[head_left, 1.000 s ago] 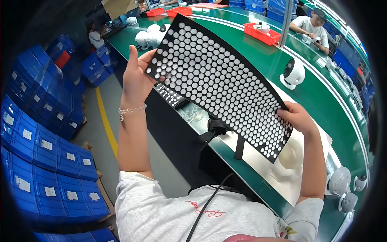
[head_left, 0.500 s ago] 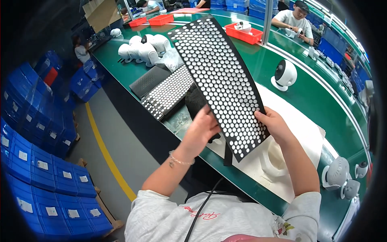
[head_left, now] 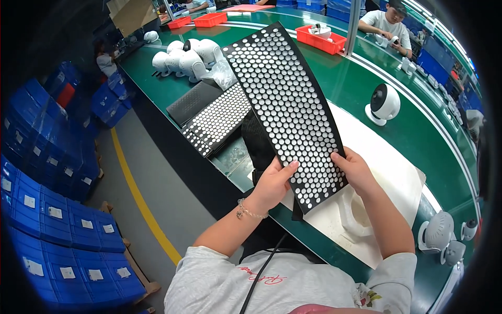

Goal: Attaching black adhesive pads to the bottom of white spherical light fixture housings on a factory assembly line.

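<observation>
Both my hands hold up a long black sheet (head_left: 286, 99) covered with rows of round white dots. My left hand (head_left: 273, 183) grips its lower left edge, thumb on the dotted face. Opposite it, my right hand (head_left: 355, 166) pinches the right edge with the thumb in front. The fingers behind the sheet are hidden. To the left, a similar dotted sheet (head_left: 222, 116) lies on the bench beside a dark patterned pad (head_left: 193, 102). A white ring-shaped holder (head_left: 355, 214) rests on white board (head_left: 376, 172) under my right forearm.
White camera-like devices (head_left: 191, 63) cluster at the far left of the green bench; another (head_left: 383, 104) stands at right, with more (head_left: 438, 232) near the right edge. A red tray (head_left: 321, 41) sits far back. Blue crates (head_left: 68, 225) are stacked left. A co-worker (head_left: 387, 26) sits across the bench.
My left hand has come from beside the sheet onto its left edge and now grips it. My right hand keeps its hold. The view has shifted slightly.
</observation>
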Motion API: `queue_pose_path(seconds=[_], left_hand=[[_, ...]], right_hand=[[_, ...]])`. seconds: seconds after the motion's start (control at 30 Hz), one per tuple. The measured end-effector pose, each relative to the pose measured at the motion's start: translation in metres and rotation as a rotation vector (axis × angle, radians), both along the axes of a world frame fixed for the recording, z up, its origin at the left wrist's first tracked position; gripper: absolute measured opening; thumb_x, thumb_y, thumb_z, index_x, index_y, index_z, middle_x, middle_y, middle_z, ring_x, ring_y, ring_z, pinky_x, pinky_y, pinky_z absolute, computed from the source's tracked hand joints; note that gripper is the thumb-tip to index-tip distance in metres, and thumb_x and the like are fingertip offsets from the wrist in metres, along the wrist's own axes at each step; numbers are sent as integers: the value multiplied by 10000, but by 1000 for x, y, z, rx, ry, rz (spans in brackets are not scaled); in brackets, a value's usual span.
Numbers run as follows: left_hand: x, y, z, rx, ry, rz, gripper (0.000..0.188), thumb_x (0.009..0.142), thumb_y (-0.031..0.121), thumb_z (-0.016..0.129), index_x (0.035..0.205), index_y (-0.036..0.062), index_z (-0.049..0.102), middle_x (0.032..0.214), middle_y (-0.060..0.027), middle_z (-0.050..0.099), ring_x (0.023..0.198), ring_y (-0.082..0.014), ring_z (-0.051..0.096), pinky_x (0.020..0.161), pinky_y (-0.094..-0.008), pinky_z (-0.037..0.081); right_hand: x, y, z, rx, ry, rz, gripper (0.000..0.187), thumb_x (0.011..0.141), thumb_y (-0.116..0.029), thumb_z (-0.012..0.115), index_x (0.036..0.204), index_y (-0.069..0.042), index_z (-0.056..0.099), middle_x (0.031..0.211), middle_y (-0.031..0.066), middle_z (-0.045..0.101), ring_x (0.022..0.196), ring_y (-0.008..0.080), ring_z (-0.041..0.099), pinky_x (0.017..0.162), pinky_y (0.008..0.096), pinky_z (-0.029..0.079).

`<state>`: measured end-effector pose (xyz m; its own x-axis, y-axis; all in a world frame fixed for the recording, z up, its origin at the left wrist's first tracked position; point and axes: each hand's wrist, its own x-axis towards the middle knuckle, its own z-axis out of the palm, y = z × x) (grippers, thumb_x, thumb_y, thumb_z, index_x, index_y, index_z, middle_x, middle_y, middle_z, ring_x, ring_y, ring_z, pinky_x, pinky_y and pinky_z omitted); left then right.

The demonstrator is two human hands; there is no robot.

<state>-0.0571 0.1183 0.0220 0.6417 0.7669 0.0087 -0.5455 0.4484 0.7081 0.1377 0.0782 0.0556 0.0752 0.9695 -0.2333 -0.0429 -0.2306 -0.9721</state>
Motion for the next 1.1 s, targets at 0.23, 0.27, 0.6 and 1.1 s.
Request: queue_pose_path(seconds=[0.23, 0.27, 0.6, 1.1], left_hand=[[4, 4, -8, -10, -30, 31, 294, 890, 98, 404, 1168, 11, 368, 1103, -74, 493, 984, -144, 507, 842, -290, 431], [4, 4, -9, -11, -29, 31, 294, 890, 98, 404, 1168, 11, 368, 1103, -74, 493, 984, -144, 507, 842, -290, 431], [5, 3, -8, -10, -24, 34, 305, 891, 105, 406, 1178, 12, 365, 1122, -75, 485, 998, -142, 496, 856, -288, 418], [-42, 126, 55, 564, 129, 691, 573, 881, 74, 423, 1352, 115, 99, 855, -12, 499, 682, -35, 454, 571, -164, 384]], right_hand=[[0, 0, -7, -10, 7, -1, 341, 851, -186, 491, 1119, 23, 466, 998, 62, 566, 874, 111, 533, 785, 240, 416], [0, 0, -8, 1, 15, 3, 342, 851, -190, 493, 1117, 23, 467, 996, 61, 566, 872, 111, 533, 783, 239, 416], [0, -3, -9, 28, 37, -3, 335, 852, -194, 497, 1109, 20, 472, 994, 58, 568, 871, 109, 532, 781, 240, 416], [14, -45, -16, -37, -204, 59, 261, 843, -122, 485, 1051, 33, 509, 957, 48, 566, 845, 98, 512, 760, 232, 411]])
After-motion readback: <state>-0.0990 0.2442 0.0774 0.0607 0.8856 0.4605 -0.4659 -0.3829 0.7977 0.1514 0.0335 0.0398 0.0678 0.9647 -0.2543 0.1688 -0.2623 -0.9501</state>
